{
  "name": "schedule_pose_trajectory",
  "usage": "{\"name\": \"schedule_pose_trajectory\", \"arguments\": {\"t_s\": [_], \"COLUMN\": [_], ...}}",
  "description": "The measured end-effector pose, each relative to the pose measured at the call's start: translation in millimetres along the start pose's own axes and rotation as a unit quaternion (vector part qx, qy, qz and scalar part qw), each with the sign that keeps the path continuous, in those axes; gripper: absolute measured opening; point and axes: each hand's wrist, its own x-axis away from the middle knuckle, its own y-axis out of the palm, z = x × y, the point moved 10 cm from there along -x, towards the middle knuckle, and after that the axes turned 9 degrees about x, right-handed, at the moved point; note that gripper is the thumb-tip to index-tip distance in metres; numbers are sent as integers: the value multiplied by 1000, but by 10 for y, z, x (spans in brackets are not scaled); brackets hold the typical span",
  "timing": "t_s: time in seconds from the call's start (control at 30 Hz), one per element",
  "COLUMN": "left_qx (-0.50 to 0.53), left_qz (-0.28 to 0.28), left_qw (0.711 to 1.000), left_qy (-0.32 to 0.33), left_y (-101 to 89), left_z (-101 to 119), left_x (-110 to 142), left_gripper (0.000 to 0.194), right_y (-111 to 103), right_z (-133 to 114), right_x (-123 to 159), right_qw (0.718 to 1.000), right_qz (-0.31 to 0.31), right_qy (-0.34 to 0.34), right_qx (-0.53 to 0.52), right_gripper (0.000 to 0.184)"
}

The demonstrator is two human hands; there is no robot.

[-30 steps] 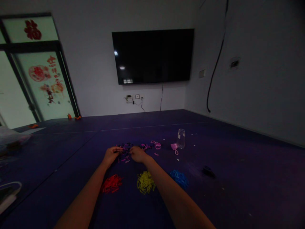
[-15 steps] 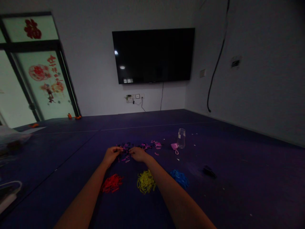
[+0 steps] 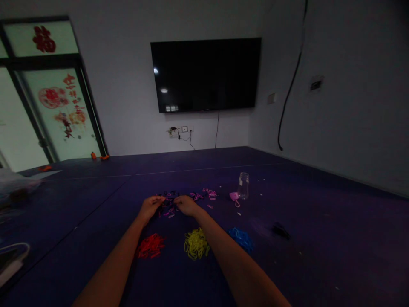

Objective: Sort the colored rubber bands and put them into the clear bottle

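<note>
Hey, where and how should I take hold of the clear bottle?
Probably best around the middle of the bottle's body, coming from your right. It stands upright, with an upright wall to wrap, and the pink piece lies just to its left, so a right-side approach should avoid knocking that.

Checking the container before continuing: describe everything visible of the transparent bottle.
The transparent bottle looks like plastic or glass, with a ridged, uncapped neck and a whitish patch at upper left. It stands upright on the purple surface, right of the right hand. A pink looped piece lies by its base; contact is unclear.
</note>
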Motion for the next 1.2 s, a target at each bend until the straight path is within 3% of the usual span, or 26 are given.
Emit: {"name": "schedule_pose_trajectory", "arguments": {"t_s": [0.6, 0.77, 1.0, 1.2], "left_qx": [-4, 3, -1, -24], "left_qz": [3, 4, -12, -33], "left_qw": [1000, 1000, 1000, 999], "left_qy": [-10, -12, -13, -7], "left_y": [3, -7, 31, 99], "left_z": [17, 3, 18, 46], "left_x": [42, 31, 44, 61], "left_gripper": [31, 32, 31, 25], "right_y": [-150, -203, -323, -287], "right_z": [41, -47, -12, -82], "right_x": [69, 108, 172, 151], "right_qw": [999, 997, 986, 989], "right_qz": [16, 6, 6, 13], "right_qy": [33, 23, 59, 30], "right_qx": [19, 79, 157, 143], "right_gripper": [29, 16, 13, 24]}}
